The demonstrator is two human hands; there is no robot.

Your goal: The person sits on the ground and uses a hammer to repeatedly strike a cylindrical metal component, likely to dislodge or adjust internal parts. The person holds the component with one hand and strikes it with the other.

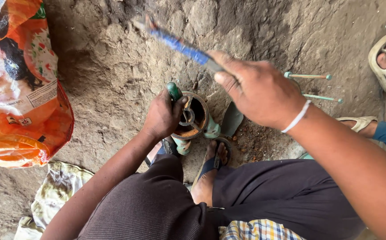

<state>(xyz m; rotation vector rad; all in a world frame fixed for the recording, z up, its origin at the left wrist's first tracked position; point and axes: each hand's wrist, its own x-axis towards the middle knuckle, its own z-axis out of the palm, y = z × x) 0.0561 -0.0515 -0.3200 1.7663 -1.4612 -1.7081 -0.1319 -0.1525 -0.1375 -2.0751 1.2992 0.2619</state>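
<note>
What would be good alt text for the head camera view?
Seen from above, a squatting person's left hand steadies a rusty round metal housing on dirt ground, while the right hand raises a blue-handled tool. An orange printed sack lies at left.

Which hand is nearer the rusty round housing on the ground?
Left. The left hand grips the round housing at its rim; the right hand is raised above, holding a blue-handled tool.
</note>
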